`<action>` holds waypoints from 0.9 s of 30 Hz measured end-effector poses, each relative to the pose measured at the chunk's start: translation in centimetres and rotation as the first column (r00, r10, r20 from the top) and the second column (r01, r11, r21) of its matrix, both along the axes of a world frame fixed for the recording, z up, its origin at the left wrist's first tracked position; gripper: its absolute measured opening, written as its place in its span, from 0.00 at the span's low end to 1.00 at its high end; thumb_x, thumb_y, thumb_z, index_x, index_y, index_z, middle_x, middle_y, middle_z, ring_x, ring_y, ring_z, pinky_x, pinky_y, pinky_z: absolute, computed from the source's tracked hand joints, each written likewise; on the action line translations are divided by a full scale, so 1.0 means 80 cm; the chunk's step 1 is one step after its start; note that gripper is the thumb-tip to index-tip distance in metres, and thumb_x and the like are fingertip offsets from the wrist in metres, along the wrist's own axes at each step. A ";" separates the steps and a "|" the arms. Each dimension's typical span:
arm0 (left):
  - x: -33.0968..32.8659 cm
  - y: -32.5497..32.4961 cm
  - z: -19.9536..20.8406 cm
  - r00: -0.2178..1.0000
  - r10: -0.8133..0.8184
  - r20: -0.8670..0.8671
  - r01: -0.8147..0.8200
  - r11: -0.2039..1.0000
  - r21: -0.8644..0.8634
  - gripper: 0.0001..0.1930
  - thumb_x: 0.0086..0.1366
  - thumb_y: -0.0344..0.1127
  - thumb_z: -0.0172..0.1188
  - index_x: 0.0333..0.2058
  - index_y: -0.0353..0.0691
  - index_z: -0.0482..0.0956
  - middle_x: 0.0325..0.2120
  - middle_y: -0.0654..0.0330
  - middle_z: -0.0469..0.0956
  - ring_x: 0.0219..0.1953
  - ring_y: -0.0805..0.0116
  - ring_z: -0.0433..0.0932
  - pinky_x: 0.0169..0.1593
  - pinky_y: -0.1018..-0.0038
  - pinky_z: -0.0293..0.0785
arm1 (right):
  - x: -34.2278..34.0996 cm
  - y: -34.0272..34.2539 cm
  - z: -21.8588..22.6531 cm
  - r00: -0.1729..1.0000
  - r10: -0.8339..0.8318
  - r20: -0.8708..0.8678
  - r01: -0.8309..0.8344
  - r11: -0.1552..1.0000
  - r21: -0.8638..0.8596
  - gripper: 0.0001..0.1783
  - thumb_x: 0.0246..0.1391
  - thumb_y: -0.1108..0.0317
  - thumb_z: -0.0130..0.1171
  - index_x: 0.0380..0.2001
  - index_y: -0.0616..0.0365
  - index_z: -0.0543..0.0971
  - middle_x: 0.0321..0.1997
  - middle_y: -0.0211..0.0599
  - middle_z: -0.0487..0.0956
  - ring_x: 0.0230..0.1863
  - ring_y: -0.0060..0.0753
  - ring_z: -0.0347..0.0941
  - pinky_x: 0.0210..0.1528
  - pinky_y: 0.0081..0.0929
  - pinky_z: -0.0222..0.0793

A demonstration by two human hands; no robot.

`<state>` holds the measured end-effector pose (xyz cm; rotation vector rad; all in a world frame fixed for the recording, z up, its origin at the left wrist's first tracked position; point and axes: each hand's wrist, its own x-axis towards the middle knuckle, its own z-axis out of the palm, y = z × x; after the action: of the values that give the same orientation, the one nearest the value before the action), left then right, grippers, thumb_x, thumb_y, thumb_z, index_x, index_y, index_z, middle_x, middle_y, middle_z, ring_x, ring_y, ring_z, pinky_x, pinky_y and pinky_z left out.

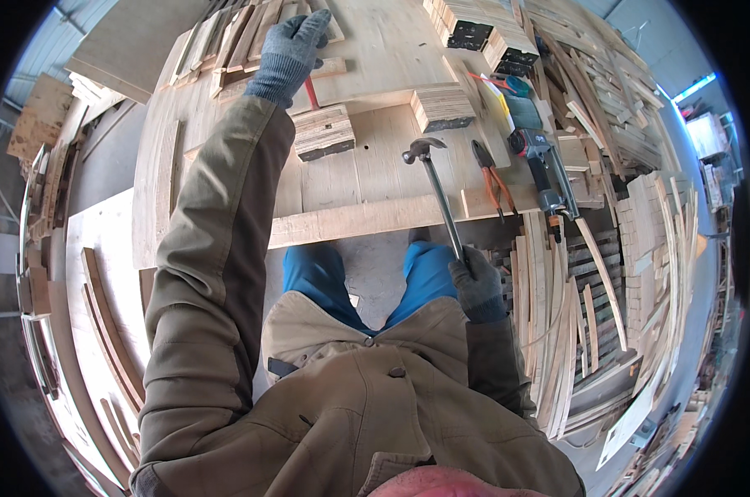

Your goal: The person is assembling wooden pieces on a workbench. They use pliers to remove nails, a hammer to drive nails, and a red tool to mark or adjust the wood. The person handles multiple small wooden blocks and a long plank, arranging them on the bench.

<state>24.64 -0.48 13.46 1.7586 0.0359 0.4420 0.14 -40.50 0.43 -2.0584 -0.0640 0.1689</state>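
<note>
We see the hammer [438, 191] raised over the counter [366, 178] edge, its handle gripped by the gloved right hand [477, 286]. The left hand [290, 51] (also gloved) lies with fingers spread on wooden strips [234, 41], pliers [491, 178] nearby.

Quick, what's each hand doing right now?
Left hand: stretched out, resting on the wooden strips, gripping nothing visible.
Right hand: closed around the hammer handle.

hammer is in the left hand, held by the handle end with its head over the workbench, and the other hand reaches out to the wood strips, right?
Not quite: in the head view the hammer is in the right hand, not the left. The left hand reaches to the wood strips.
</note>
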 end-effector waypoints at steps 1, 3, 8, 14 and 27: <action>-0.003 -0.002 -0.004 0.999 -0.013 0.030 0.013 1.000 -0.002 0.24 0.71 0.56 0.60 0.42 0.35 0.83 0.30 0.59 0.82 0.30 0.72 0.79 0.32 0.75 0.79 | -0.001 0.001 -0.004 1.000 -0.002 -0.006 0.002 1.000 0.007 0.15 0.64 0.71 0.61 0.52 0.63 0.79 0.29 0.25 0.76 0.27 0.15 0.68 0.29 0.22 0.67; -0.011 -0.002 -0.013 0.997 -0.010 0.075 0.011 1.000 -0.003 0.24 0.72 0.55 0.59 0.42 0.35 0.84 0.30 0.59 0.82 0.30 0.73 0.79 0.31 0.74 0.79 | -0.002 0.006 -0.012 1.000 -0.001 -0.019 0.002 0.999 0.037 0.15 0.64 0.71 0.60 0.52 0.62 0.79 0.29 0.25 0.75 0.27 0.15 0.68 0.29 0.22 0.67; -0.029 -0.012 -0.025 0.994 0.002 0.108 -0.002 1.000 0.001 0.23 0.72 0.54 0.59 0.39 0.36 0.84 0.26 0.62 0.80 0.27 0.74 0.78 0.31 0.75 0.78 | -0.004 0.018 -0.020 0.998 0.056 0.039 -0.056 0.998 0.001 0.16 0.62 0.67 0.62 0.52 0.61 0.79 0.28 0.33 0.76 0.27 0.23 0.70 0.31 0.28 0.69; -0.065 -0.034 -0.043 0.975 0.006 0.221 0.015 0.995 -0.095 0.23 0.73 0.53 0.60 0.29 0.36 0.79 0.21 0.66 0.76 0.23 0.78 0.72 0.29 0.77 0.71 | -0.009 0.028 -0.019 0.991 0.109 0.082 -0.104 0.992 -0.068 0.13 0.62 0.64 0.63 0.46 0.58 0.78 0.27 0.44 0.77 0.28 0.41 0.76 0.31 0.38 0.71; -0.119 -0.042 -0.127 0.951 0.077 0.299 -0.099 0.993 0.062 0.21 0.75 0.44 0.58 0.24 0.37 0.76 0.18 0.66 0.75 0.25 0.80 0.70 0.28 0.73 0.68 | -0.024 0.020 -0.045 0.999 0.044 0.012 -0.042 0.989 -0.140 0.15 0.60 0.62 0.66 0.44 0.59 0.78 0.31 0.51 0.80 0.33 0.54 0.80 0.35 0.44 0.73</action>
<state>15.10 -3.84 3.31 1.7531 -0.1178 0.7783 -1.77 -38.90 -3.18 -2.1991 -0.1083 0.1896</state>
